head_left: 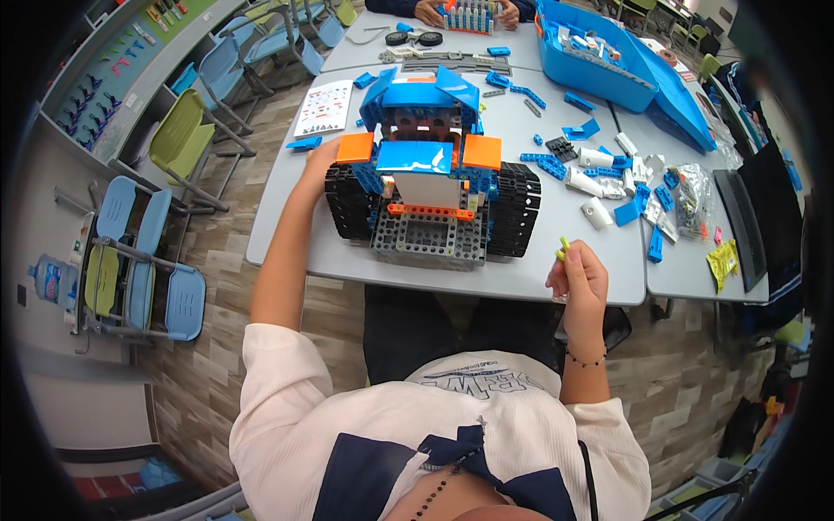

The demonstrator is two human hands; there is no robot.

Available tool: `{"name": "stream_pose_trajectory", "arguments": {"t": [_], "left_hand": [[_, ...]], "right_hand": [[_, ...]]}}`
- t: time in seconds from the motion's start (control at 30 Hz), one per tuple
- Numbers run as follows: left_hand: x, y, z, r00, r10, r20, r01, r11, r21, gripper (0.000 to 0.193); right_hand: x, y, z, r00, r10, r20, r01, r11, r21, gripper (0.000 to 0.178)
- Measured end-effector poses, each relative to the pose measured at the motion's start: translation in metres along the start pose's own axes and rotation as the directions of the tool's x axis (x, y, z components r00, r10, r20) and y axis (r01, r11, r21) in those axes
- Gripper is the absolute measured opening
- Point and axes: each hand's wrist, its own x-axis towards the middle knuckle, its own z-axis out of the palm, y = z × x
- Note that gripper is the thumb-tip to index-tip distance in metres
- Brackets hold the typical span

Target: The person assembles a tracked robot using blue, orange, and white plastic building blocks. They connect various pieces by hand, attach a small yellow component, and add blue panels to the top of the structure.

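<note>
A large model of building bricks (pixel 415 158) stands upright near the table's front edge, blue and orange on top, grey at the base, with black tracks on both sides. My left hand (pixel 323 167) reaches to its left side, beneath an orange panel; the fingers are hidden behind the model. To the right of the model, my right hand (pixel 579 278) is closed in a pinch on a small lime-green connector piece (pixel 563 247), raised near the table edge. Blue and white loose building pieces (pixel 599 178) lie beyond that hand.
A blue storage bin (pixel 599 65) with pieces inside stands at the back right. An instruction sheet (pixel 323 109) lies left of the model. At the right are a clear bag of parts (pixel 693 201) and a dark laptop (pixel 754 217). Another person's hands (pixel 429 12) show across the table.
</note>
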Motion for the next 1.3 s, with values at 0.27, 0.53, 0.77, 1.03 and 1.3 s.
{"name": "stream_pose_trajectory", "arguments": {"t": [0.27, 0.53, 0.77, 1.03, 1.3], "left_hand": [[-0.014, 0.015, -0.016, 0.836, 0.332, -0.438, -0.254, 0.94, 0.228, 0.018], [-0.192, 0.178, 0.025, 0.852, 0.303, -0.428, -0.414, 0.889, -0.196, 0.02], [-0.197, 0.175, 0.041, 0.943, 0.283, -0.172, -0.33, 0.748, -0.576, 0.024], [-0.198, 0.174, 0.062, 0.976, 0.062, -0.208, -0.215, 0.409, -0.887, 0.015], [-0.209, 0.172, 0.065, 0.995, 0.016, -0.103, -0.095, 0.547, -0.832, 0.018]], "right_hand": [[-0.003, -0.001, 0.01, 0.98, 0.095, 0.176, -0.115, 0.987, 0.11, 0.029], [0.001, -0.001, 0.072, 0.843, 0.157, 0.514, -0.252, 0.96, 0.122, 0.028], [-0.004, -0.002, 0.099, 0.708, 0.25, 0.661, -0.396, 0.915, 0.079, 0.029], [-0.01, 0.003, 0.088, 0.734, 0.207, 0.647, -0.41, 0.895, 0.178, 0.026], [-0.009, 0.008, 0.085, 0.895, 0.166, 0.414, -0.31, 0.899, 0.311, 0.02]]}}
